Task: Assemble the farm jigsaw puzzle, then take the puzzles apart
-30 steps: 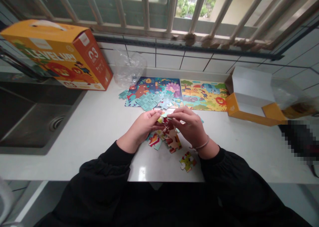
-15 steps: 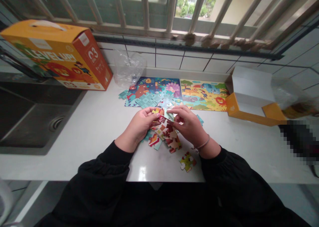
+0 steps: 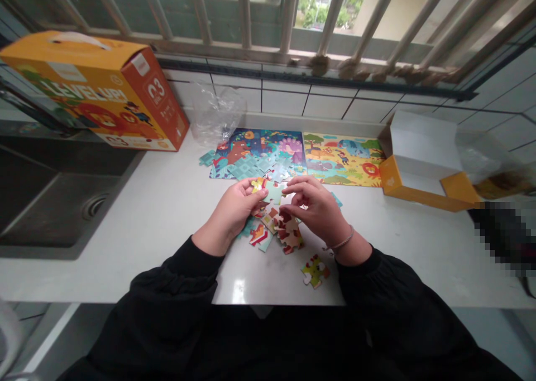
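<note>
My left hand (image 3: 234, 211) is closed, thumb against fingers, on a yellow and red jigsaw puzzle piece (image 3: 258, 184). A pale green puzzle piece (image 3: 274, 192) lies right beside its fingertips. My right hand (image 3: 316, 205) is curled, with index finger and thumb around the edges of a whitish puzzle piece (image 3: 286, 197), partly hidden by the fingers. Beneath both hands lie loose pieces, among them a brown and cream patterned piece (image 3: 290, 235) and a red and orange piece (image 3: 259, 235). A green piece (image 3: 315, 271) lies apart, near the counter's front edge.
Behind the hands, teal-backed pieces (image 3: 247, 168) overlap a dark blue picture sheet (image 3: 288, 141); a yellow animal picture sheet (image 3: 343, 160) adjoins it. An orange box (image 3: 96, 96) stands by the sink (image 3: 46, 213). Clear plastic wrap (image 3: 218, 113) and an opened box (image 3: 431, 186) are at the back.
The pale green piece at my right fingertips now lies further left, flatter, beside my left fingers. The red piece with a white cross is no longer visible. Both hands have barely shifted.
</note>
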Demonstrator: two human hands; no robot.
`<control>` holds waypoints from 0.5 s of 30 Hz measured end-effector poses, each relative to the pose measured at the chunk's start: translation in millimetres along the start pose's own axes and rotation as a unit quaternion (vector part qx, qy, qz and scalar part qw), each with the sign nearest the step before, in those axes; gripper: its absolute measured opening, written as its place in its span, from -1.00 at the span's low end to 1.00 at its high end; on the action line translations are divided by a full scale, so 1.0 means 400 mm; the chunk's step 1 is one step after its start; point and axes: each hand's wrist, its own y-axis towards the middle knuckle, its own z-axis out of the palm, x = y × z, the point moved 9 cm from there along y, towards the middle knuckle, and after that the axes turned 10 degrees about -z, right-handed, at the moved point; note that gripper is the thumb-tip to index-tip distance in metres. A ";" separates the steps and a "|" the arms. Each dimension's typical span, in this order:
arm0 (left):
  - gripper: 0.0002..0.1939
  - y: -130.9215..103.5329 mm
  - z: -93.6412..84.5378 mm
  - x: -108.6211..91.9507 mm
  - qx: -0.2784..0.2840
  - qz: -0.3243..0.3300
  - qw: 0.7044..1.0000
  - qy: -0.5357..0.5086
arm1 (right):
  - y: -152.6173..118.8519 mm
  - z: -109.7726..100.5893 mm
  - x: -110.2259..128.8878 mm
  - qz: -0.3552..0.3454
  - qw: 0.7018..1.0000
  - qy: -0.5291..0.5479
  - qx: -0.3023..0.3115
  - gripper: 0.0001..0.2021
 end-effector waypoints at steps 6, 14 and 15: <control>-0.41 -0.014 0.041 0.014 0.068 -0.022 0.997 0.027 | -0.020 -0.018 -0.055 0.115 0.980 0.129 -0.098 -0.67; -0.43 -0.034 0.118 0.030 0.210 0.007 0.975 0.066 | -0.003 -0.039 -0.010 0.049 0.992 -0.072 -0.095 -0.84; -0.43 -0.027 0.118 0.035 0.215 0.012 0.974 0.066 | 0.002 -0.035 0.000 0.031 0.992 -0.093 -0.083 -0.87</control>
